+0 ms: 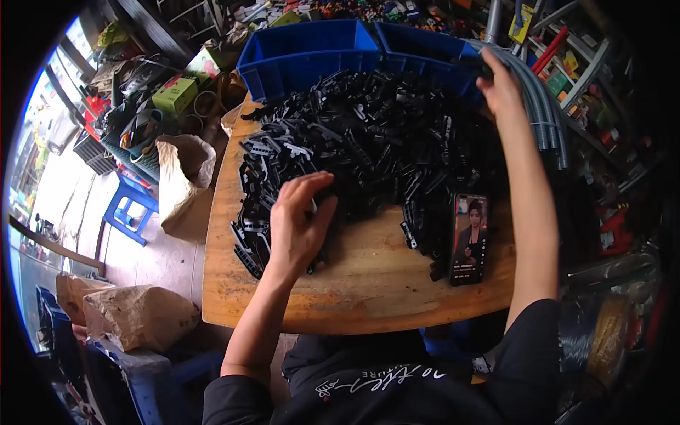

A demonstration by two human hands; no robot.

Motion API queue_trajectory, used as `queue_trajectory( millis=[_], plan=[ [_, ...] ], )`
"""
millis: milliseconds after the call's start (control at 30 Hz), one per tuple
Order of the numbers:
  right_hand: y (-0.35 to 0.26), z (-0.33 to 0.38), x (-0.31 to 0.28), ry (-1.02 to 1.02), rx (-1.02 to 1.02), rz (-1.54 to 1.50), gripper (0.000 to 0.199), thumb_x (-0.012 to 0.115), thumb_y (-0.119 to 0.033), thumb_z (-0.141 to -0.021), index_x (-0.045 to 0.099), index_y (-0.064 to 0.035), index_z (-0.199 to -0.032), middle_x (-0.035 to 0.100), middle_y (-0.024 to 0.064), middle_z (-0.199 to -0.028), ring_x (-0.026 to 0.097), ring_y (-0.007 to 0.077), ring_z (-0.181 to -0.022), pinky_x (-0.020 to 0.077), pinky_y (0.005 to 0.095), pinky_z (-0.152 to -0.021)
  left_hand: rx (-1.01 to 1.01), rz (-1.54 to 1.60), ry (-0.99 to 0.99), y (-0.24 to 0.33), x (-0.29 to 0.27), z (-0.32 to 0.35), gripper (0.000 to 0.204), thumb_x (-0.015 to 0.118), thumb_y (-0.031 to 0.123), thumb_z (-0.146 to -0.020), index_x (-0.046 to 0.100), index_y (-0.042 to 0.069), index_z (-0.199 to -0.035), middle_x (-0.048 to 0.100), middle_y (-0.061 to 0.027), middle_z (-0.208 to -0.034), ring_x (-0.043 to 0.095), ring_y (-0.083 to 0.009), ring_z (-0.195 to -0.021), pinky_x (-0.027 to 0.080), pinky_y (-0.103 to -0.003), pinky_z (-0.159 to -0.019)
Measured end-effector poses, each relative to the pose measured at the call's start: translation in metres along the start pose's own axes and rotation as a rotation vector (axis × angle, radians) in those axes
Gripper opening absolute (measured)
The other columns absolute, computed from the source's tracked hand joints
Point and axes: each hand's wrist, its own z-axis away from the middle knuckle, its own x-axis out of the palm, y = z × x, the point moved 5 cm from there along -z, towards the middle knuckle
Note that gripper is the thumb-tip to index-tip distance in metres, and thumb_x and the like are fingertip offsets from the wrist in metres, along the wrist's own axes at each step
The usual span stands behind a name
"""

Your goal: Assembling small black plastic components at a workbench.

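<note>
Head view has small black plastic parts [382, 142] heaped across the middle and upper centre of the frame on the wooden worktop [375, 276], so much of the handling looks left to do, while how many parts already lie in the left blue bin [304, 79] or right blue bin [407, 64], at the top, cannot be told. Left of centre, the left hand [297, 223] curves over the heap, thumb and fingers apart; at upper right, the right hand [503, 88] reaches beside the right blue bin, and whether either grips a dark part is unclear.
</note>
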Motion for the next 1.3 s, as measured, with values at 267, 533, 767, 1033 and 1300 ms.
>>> queue_trajectory(
  millis=[267, 533, 767, 1033, 1300],
  plan=[
    [0.010, 0.117, 0.130, -0.435, -0.212, 0.400, 0.035, 0.065, -0.019, -0.084, 0.057, -0.0025, -0.114, 0.060, 0.0057, -0.104, 0.055, 0.0139, -0.100, 0.0490, 0.0286, -0.082, 0.046, -0.830, 0.045, -0.047, -0.023, 0.000, 0.051, 0.066, 0.028, -0.078, 0.051, 0.006, -0.121, 0.046, -0.0147, -0.129, 0.039, -0.0339, -0.120, 0.035, -0.045, -0.095],
    [0.091, 0.309, 0.165, -0.815, -0.542, 1.427, 0.046, 0.061, -0.004, -0.072, 0.053, -0.0033, -0.118, 0.054, 0.0131, -0.110, 0.047, 0.0286, -0.102, 0.0412, 0.0378, -0.088, 0.335, -0.470, -0.134, -0.041, 0.021, -0.009, 0.053, 0.069, 0.032, -0.073, 0.056, 0.003, -0.116, 0.054, -0.0131, -0.120, 0.050, -0.0313, -0.107, 0.040, -0.038, -0.089],
    [0.069, 0.365, 0.142, -0.776, -0.485, 1.198, 0.036, 0.064, -0.010, -0.076, 0.058, -0.0024, -0.110, 0.056, 0.0125, -0.110, 0.048, 0.0272, -0.102, 0.0413, 0.0366, -0.090, 0.358, -0.528, 0.006, -0.022, 0.017, -0.042, 0.028, 0.063, 0.012, -0.078, 0.062, 0.007, -0.106, 0.059, -0.0095, -0.114, 0.054, -0.0287, -0.103, 0.042, -0.037, -0.088],
    [-0.097, 0.403, 0.062, -0.206, -0.545, 0.529, 0.047, 0.073, -0.007, -0.073, 0.054, 0.0021, -0.115, 0.063, 0.0144, -0.100, 0.057, 0.0131, -0.073, 0.0463, 0.0240, -0.070, 0.362, 0.281, 0.266, 0.122, -0.071, -0.020, 0.035, 0.060, 0.011, -0.084, 0.057, 0.001, -0.116, 0.063, -0.0121, -0.105, 0.059, -0.0178, -0.100, 0.046, -0.023, -0.081],
    [-0.182, 0.366, 0.007, -0.193, -0.936, 0.923, 0.053, 0.055, -0.029, -0.087, 0.042, 0.0074, -0.123, 0.055, 0.0192, -0.106, 0.050, 0.0156, -0.076, 0.0435, 0.0298, -0.077, 0.439, 0.383, 0.382, 0.125, -0.090, 0.012, 0.033, 0.058, 0.014, -0.085, 0.057, 0.005, -0.116, 0.062, -0.0080, -0.106, 0.057, -0.0163, -0.098, 0.045, -0.025, -0.082]
  ],
)
